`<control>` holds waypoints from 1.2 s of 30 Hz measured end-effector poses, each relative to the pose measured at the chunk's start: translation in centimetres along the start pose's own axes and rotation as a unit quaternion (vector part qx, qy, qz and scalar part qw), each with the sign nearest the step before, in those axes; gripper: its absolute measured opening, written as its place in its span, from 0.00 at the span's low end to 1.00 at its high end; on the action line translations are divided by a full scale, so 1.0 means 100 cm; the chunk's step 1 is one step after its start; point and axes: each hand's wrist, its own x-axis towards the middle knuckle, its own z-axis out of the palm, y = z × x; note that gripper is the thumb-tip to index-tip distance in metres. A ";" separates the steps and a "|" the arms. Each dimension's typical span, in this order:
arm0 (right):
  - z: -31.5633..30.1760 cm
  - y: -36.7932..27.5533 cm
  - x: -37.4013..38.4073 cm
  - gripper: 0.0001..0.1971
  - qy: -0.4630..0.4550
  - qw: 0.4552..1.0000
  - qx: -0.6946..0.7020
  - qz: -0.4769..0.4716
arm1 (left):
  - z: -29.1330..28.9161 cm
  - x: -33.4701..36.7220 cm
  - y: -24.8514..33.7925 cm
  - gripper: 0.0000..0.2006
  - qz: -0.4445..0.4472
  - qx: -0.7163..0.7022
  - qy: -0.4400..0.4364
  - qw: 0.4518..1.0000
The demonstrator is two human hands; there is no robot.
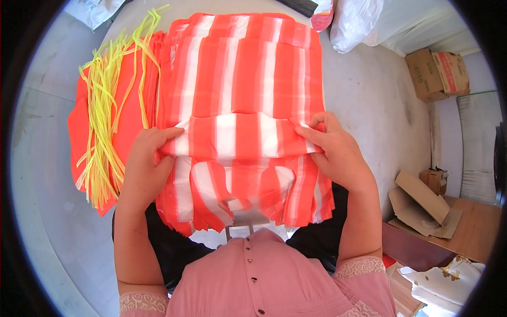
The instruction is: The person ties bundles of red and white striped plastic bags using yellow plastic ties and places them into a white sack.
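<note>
Each grip is a fingertip pinch on thin striped material: the left hand holds the left end of a folded band, forefinger above and thumb lower down, and the right hand grasps the right end, though the exact placing of its fingers is partly hidden. The band runs crosswise over a thick striped stack, red and white, which lies at the middle of the bench; its far end sits near the bench's far edge, while its near end covers the near edge so that this part of the rim cannot be made out. Two strap-shaped ends lie on the near side of the band, loose and somewhat rumpled. Toward the bench's left edge, just beside the stack, is a red pile with a bunch of yellow strips lying across it. To handle the band well, I would hold both pinches level and draw them gently apart until the middle lies flat, since slack there would probably pucker. Matching the band's stripes to those beneath gives a ready check that it is straight. Thin material like this likely creases or slips easily, so even tension from both sides should serve better than a hard tug from one, and the strap-shaped ends are best smoothed flat, not caught under the fold.
</note>
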 end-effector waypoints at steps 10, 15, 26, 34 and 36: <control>-0.009 0.029 0.001 0.19 0.090 0.989 0.036 -0.109 | -0.006 0.004 -0.013 0.11 0.057 -0.026 0.054 0.997; -0.018 0.027 0.000 0.09 -0.037 0.902 0.423 0.071 | -0.008 0.009 -0.009 0.01 0.017 -0.299 0.046 0.953; 0.017 0.034 0.021 0.06 0.070 0.877 0.456 0.137 | 0.022 0.043 -0.024 0.08 -0.058 -0.097 0.119 0.987; 0.012 0.044 0.015 0.12 0.000 0.907 0.401 0.127 | 0.028 0.049 -0.027 0.10 -0.079 -0.068 0.130 0.986; 0.011 0.036 0.017 0.14 0.016 0.903 0.403 0.148 | 0.030 0.050 -0.028 0.10 -0.081 -0.073 0.138 0.984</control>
